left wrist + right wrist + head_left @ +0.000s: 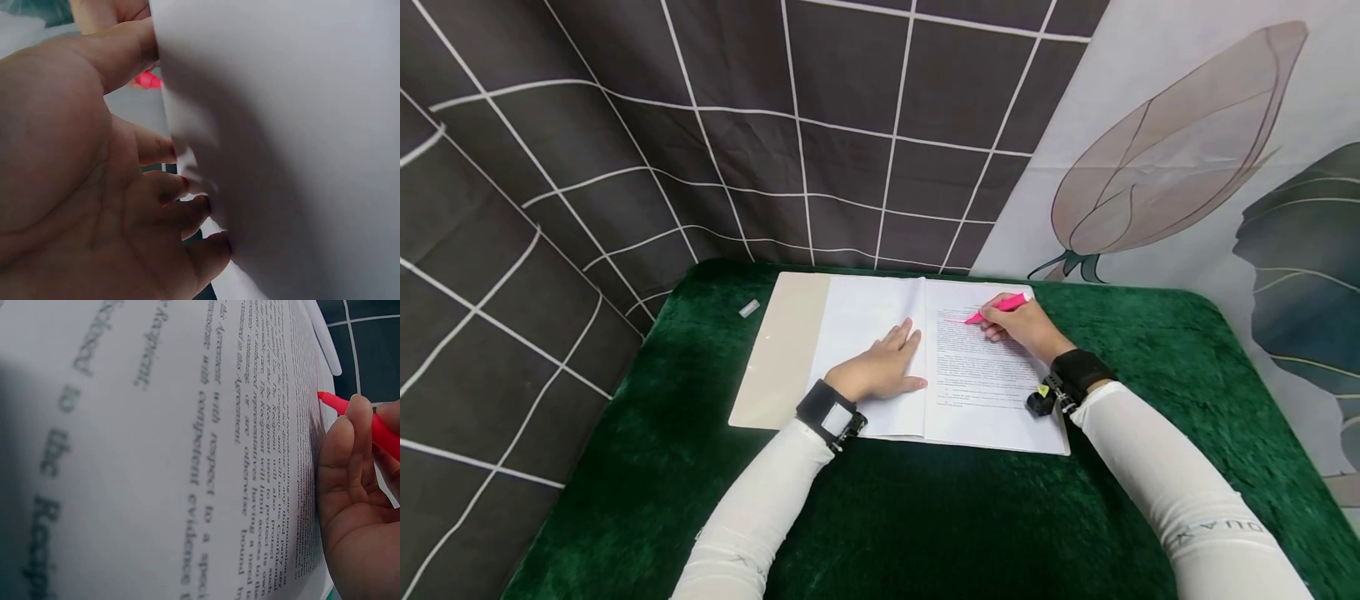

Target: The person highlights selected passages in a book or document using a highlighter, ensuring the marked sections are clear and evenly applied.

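An open folder of white sheets lies in front of me, its right page [977, 417] printed with dense text and its left page [865, 308] blank. My right hand [1022, 323] pinches a pink highlighter [1011, 302], whose tip meets the printed page near the top. A thin pink line runs along the text at that tip. In the right wrist view the highlighter [334, 402] points at the far lines. My left hand [887, 365] rests on the blank page with fingers spread; in the left wrist view its fingertips [219, 244] touch the paper.
The folder's beige cover [775, 350] sticks out on the left. A small whitish block [749, 308] lies on the green cloth [700, 467] beyond its upper left corner. Dark gridded fabric [850, 125] hangs behind the table, with a leaf-patterned sheet [1187, 167] at the right.
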The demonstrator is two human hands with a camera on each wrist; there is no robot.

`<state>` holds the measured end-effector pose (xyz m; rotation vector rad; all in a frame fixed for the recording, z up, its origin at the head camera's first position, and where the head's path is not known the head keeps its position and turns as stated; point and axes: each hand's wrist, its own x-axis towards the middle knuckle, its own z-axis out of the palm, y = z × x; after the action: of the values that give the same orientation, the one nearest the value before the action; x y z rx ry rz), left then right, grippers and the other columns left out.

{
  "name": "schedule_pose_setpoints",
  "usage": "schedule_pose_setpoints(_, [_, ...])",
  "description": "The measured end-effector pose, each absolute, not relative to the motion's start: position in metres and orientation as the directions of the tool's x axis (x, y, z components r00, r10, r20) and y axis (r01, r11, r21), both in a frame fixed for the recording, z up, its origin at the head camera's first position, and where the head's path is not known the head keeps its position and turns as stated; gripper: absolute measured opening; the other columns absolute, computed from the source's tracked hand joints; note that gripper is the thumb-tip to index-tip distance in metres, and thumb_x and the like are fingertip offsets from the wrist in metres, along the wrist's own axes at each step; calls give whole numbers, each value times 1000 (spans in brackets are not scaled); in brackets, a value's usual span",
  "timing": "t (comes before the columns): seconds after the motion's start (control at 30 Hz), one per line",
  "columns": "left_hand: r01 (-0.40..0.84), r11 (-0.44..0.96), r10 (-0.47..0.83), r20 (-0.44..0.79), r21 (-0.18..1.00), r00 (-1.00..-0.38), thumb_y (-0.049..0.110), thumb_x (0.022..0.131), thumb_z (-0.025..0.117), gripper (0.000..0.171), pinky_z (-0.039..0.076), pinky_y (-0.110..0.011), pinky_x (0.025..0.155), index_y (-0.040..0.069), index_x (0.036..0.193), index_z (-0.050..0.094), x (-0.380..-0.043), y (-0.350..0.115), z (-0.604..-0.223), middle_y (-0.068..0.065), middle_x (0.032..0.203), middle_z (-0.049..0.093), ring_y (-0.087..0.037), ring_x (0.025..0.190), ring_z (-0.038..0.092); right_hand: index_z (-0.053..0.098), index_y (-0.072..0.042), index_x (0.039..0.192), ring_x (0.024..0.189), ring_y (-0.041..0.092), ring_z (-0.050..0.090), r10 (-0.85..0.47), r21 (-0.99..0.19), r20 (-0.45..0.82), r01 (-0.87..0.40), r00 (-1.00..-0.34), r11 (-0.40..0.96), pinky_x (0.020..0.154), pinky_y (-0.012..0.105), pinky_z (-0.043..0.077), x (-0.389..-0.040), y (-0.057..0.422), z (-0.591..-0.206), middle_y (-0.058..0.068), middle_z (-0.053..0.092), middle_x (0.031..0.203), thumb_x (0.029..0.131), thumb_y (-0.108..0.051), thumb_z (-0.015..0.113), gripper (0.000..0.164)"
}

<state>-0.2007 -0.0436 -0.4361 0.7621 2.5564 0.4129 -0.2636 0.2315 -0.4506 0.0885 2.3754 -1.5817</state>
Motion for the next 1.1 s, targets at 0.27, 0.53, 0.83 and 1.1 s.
schedule_pose_setpoints(0.27, [465,820,566,-354,334,-744,50,97,48,85,16,-50,119,4,156,7,-201,-42,-432,-16,164,-9,-30,149,-2,64,5,110,59,12,65,-111,-900,-226,164,-968,404,57,17,55,-263,233,-452,7,72,78,91,-26,68,36])
schedule_pose_setpoints(0.53, [468,821,567,-362,329,-740,50,97,50,85,19,-50,118,4,156,9,-201,-41,-429,-16,164,-8,-30,149,0,64,5,110,60,12,65,-113,-902,-227,165,-967,400,57,17,55,-262,234,-452,8,72,80,91,-26,68,36])
schedule_pose_setpoints(0.83, [476,819,571,-367,322,-735,50,97,49,86,20,-51,117,4,156,9,-201,-40,-428,-18,163,-7,-32,148,1,64,3,109,60,12,65,-103,-887,-219,154,-970,435,58,17,55,-260,236,-452,8,71,79,92,-27,66,34])
schedule_pose_setpoints(1.1, [480,818,572,-363,316,-736,51,97,49,86,19,-50,118,4,156,10,-201,-41,-429,-18,163,-8,-32,148,1,65,2,109,60,12,65,-75,-889,-232,180,-970,421,57,18,55,-259,239,-452,6,71,77,91,-29,68,37])
